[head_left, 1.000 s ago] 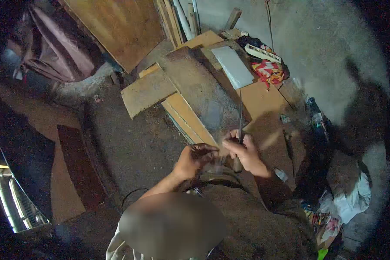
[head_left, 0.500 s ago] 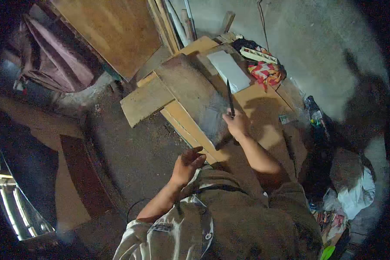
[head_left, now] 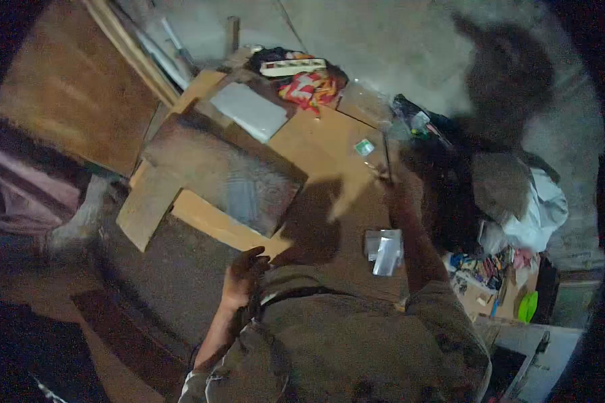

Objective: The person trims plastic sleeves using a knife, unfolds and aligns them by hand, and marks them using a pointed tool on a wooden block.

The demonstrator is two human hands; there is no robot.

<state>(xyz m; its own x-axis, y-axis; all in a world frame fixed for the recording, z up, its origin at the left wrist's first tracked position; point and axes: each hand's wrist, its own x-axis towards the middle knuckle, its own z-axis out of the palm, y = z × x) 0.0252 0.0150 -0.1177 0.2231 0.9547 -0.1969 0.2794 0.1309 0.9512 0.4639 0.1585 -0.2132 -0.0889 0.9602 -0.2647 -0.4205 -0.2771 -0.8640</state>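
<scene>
My right hand (head_left: pixel 398 191) is in shadow, closed around a thin dark pointed tool (head_left: pixel 386 151) that points up and away; its exact kind is unclear. Close to its tip lies a small green-and-white packet (head_left: pixel 364 147) on the tan tabletop (head_left: pixel 316 144). Clear plastic packets (head_left: pixel 384 252) rest beside my right forearm. My left hand (head_left: pixel 243 279) hovers near the table's front edge, fingers loosely bent and apart, with nothing visible in it. A worn dark board (head_left: pixel 215 171) lies ahead of it, and a white flat sheet (head_left: pixel 249 109) sits behind the board.
A power strip (head_left: pixel 292 67) and a red-and-yellow cloth (head_left: pixel 309 88) are at the table's back. A smaller board (head_left: pixel 148 208) juts out at the left. Dark bags (head_left: pixel 444 181) and a white bag (head_left: pixel 541 201) stand at the right. A wood panel (head_left: pixel 74 87) leans at the upper left.
The view has turned right, so the boards appear farther left. My right hand has moved right with the tool, from beside the dark board to near the green-and-white packet.
</scene>
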